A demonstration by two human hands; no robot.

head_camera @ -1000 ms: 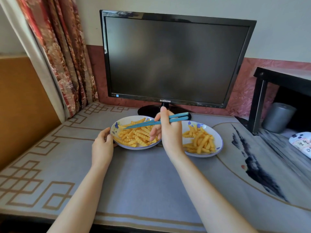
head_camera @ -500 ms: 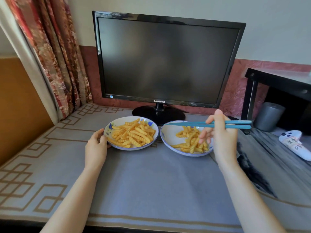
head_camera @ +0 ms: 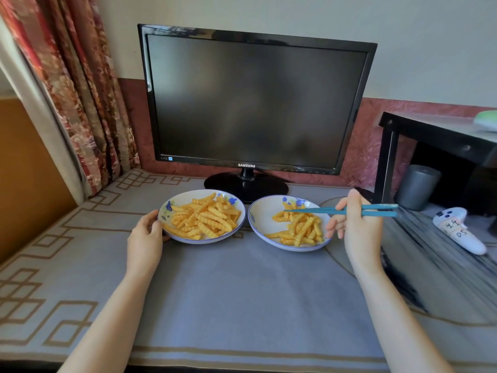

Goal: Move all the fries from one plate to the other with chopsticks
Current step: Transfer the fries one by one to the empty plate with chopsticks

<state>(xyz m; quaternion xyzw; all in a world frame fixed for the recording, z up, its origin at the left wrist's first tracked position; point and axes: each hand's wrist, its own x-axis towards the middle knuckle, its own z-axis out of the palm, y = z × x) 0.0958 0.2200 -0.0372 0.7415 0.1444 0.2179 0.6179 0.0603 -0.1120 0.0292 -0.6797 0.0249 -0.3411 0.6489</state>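
Note:
Two white plates with blue flowers stand side by side in front of the monitor. The left plate (head_camera: 172, 204) holds a large heap of crinkle-cut fries (head_camera: 205, 219). The right plate (head_camera: 265, 208) holds a smaller heap of fries (head_camera: 301, 230). My left hand (head_camera: 145, 238) grips the left plate's near-left rim. My right hand (head_camera: 357, 227) holds a pair of teal chopsticks (head_camera: 317, 210) level, right of the right plate. Their tips hover over the back of the right plate's fries and I see no fry between them.
A black monitor (head_camera: 255, 103) on a round stand (head_camera: 246, 184) rises just behind the plates. A black shelf (head_camera: 441, 133), a grey cup (head_camera: 416, 185) and a white controller (head_camera: 460, 230) sit to the right. A curtain (head_camera: 80, 90) hangs at left. A grey patterned cloth (head_camera: 242, 286) covers the table.
My right hand carried the chopsticks from over the left plate to the right plate. Over the last half second it barely moved. My left hand stayed on the left plate's rim.

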